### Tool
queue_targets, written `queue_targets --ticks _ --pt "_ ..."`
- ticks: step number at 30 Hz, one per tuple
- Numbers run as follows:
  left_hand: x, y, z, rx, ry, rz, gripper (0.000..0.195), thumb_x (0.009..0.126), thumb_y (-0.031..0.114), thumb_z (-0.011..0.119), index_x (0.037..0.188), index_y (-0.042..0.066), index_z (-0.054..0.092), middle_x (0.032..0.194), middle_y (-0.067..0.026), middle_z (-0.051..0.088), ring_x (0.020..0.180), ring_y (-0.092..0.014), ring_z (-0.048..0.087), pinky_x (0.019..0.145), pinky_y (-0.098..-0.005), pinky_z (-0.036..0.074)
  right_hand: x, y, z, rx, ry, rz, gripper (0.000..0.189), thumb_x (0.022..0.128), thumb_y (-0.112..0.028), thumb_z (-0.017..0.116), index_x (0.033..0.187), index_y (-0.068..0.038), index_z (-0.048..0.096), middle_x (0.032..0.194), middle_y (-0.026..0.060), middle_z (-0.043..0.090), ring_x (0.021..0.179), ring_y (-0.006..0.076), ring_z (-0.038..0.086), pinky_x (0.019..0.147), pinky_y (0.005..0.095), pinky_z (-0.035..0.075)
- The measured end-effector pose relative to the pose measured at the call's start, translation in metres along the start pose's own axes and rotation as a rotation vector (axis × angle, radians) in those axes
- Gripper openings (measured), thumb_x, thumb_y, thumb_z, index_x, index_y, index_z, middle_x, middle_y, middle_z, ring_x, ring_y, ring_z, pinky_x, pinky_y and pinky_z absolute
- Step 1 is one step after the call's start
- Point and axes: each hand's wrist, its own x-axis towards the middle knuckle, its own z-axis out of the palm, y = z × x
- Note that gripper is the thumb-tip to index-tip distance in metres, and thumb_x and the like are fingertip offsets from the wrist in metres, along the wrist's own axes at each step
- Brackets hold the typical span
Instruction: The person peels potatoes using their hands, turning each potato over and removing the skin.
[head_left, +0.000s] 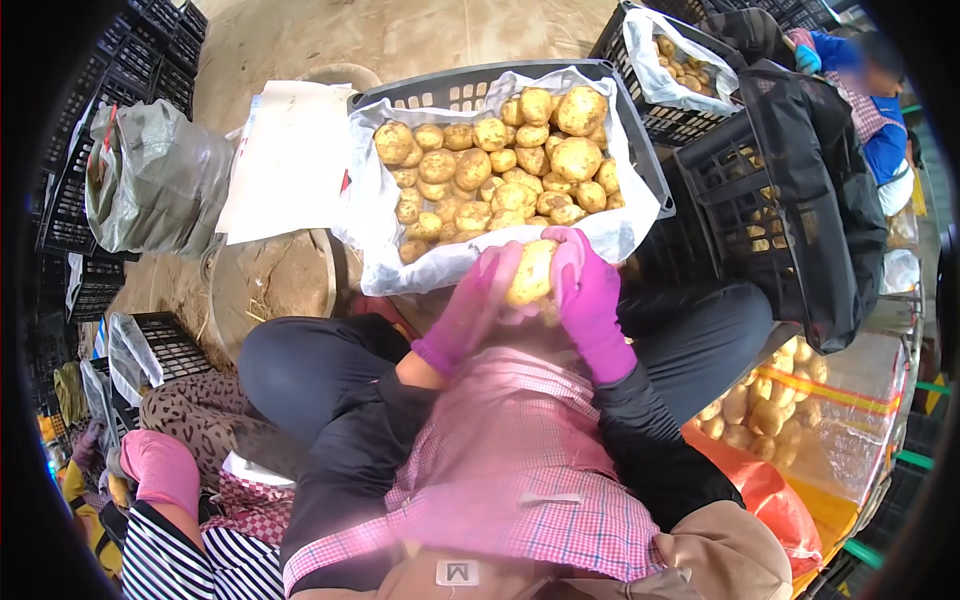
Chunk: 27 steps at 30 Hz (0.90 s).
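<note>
A pale yellow potato (534, 271) is held between my two hands, just in front of the near rim of a crate. My left hand (480, 304), in a pink knit glove and partly blurred, grips its left side, with some fingers hidden beneath. On the other side, my right hand (589, 296), gloved alike, has its thumb and fingers against the potato. Directly before me stands a black plastic crate (654, 161), lined with white sheeting (416, 274) folded over its edges. Many potatoes (472, 169) of mixed sizes, some with soil on them, fill it.
White paper sheets (289, 161) lie left of the crate, above a round tub (274, 281). A black crate (739, 195) draped with dark cloth stands right, near bagged potatoes (765, 412). Another lined crate (682, 67) is beyond. Co-workers sit at left (161, 465) and far right (885, 135).
</note>
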Motion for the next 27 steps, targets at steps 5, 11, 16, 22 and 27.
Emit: queue_targets --ticks 5,11,16,22,27 --pt "0.015 0.002 -0.005 -0.106 -0.022 -0.161 0.072 0.076 0.016 0.076 0.137 0.002 0.041 0.125 -0.0227 0.052 0.111 -0.04 0.056 0.09 -0.0432 0.05 0.001 0.019 -0.007 0.014 -0.045 0.115 0.034 0.101 -0.024 0.042 0.128 -0.007 0.053 0.097 0.0053 0.058 0.064 0.0106 0.055 0.057 0.0218 0.045" --pt "0.01 0.015 -0.003 -0.202 0.026 -0.404 0.046 0.089 0.029 0.065 0.125 0.003 0.053 0.116 -0.0206 0.063 0.102 -0.033 0.064 0.084 -0.0415 0.052 -0.008 0.02 -0.004 -0.045 -0.055 0.138 0.044 0.105 -0.039 0.039 0.128 -0.003 0.052 0.098 0.0065 0.059 0.06 0.0093 0.055 0.053 0.0199 0.042" --pt "0.015 0.025 -0.009 -0.225 -0.001 -0.508 0.039 0.093 0.026 0.058 0.123 0.003 0.054 0.107 -0.0199 0.065 0.098 -0.034 0.065 0.085 -0.0405 0.05 -0.007 -0.014 0.006 0.078 -0.044 0.445 0.046 0.104 -0.039 0.041 0.126 -0.001 0.052 0.105 0.0087 0.059 0.069 0.0127 0.06 0.059 0.0226 0.046" --pt "0.016 0.019 -0.008 -0.292 0.001 -0.503 0.035 0.095 0.023 0.053 0.124 0.002 0.054 0.11 -0.0194 0.063 0.103 -0.032 0.063 0.088 -0.0378 0.048 -0.012 0.026 0.003 -0.891 0.052 -0.456 0.033 0.102 -0.019 0.048 0.13 -0.001 0.048 0.111 0.0133 0.058 0.102 0.023 0.059 0.083 0.0324 0.051" --pt "0.019 0.01 -0.004 -0.181 -0.02 -0.289 0.037 0.094 0.02 0.053 0.127 0.002 0.052 0.117 -0.0187 0.061 0.105 -0.032 0.062 0.09 -0.0378 0.048 -0.016 0.006 0.016 0.103 0.177 0.082 0.033 0.101 -0.02 0.05 0.128 -0.001 0.048 0.114 0.0117 0.059 0.1 0.02 0.06 0.081 0.0294 0.051"
